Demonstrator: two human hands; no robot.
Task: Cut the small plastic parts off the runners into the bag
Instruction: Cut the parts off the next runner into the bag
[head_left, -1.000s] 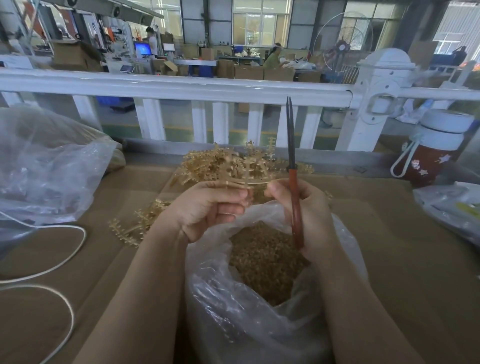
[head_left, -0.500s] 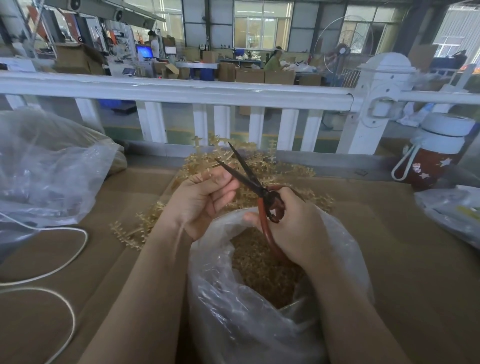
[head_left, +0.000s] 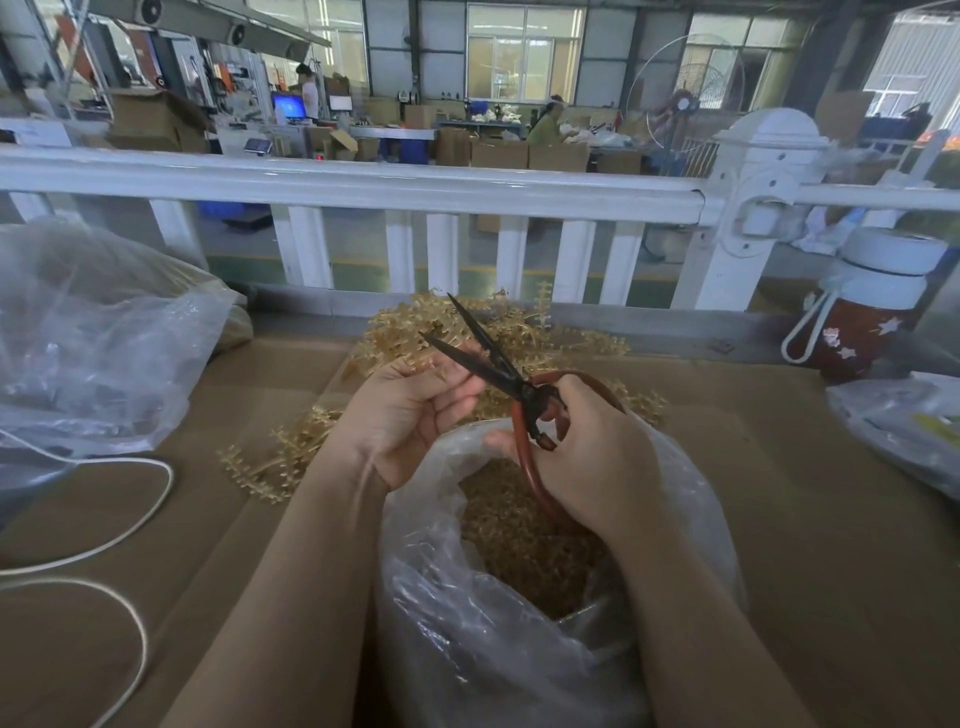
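Swung down from upright a second ago, the scissors (head_left: 498, 364) now lie tilted with blades parted toward the runner (head_left: 415, 366) pinched in the left hand (head_left: 410, 410). Right hand (head_left: 592, 447) grips the red handles. Both work above the open plastic bag (head_left: 519, 649), already holding cut parts (head_left: 524, 535). Uncut runners (head_left: 519, 332) lie heaped behind. Judged: a cut is imminent.

White railing (head_left: 363, 182) behind the table, red bottle (head_left: 862, 322) at right, white cable (head_left: 130, 509) at left
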